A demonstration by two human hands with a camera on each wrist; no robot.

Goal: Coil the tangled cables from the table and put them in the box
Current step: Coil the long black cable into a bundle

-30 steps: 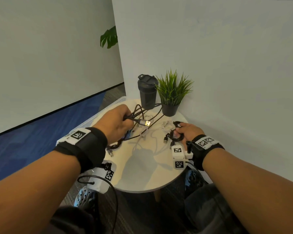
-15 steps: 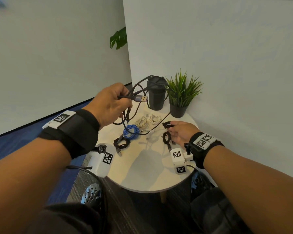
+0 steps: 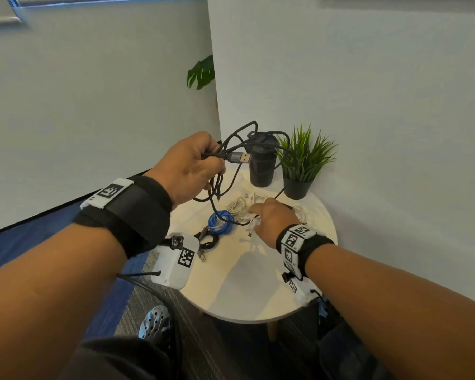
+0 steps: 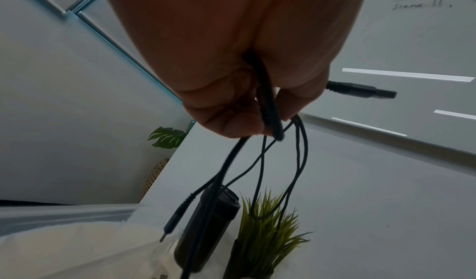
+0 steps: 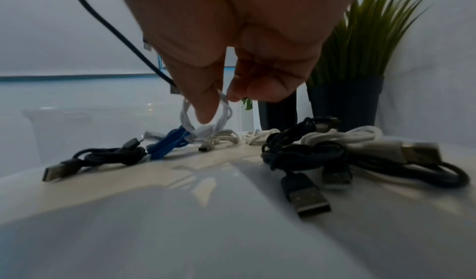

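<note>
Black cable (image 3: 232,149) bunched in left grip (image 3: 188,171), tail trailing down to right grip (image 3: 272,218), which pinched white cable (image 5: 206,120).

A: What room surrounds the fingers?

B: Pale, plain walls (image 3: 368,78) meet at a corner beyond the fingers. Left of that corner, a large green leaf (image 3: 200,72) pokes out.

A: And beneath them?

B: A small round white table (image 3: 244,283) against the wall, lit softly from above. Past the fingers stand a dark lidded tumbler (image 3: 262,163) and a spiky green potted plant (image 3: 302,160), side by side.

A: The floor?

B: Blue carpet (image 3: 25,250) to the left, grey patterned carpet (image 3: 137,316) nearer, a dark baseboard along the left wall.
</note>
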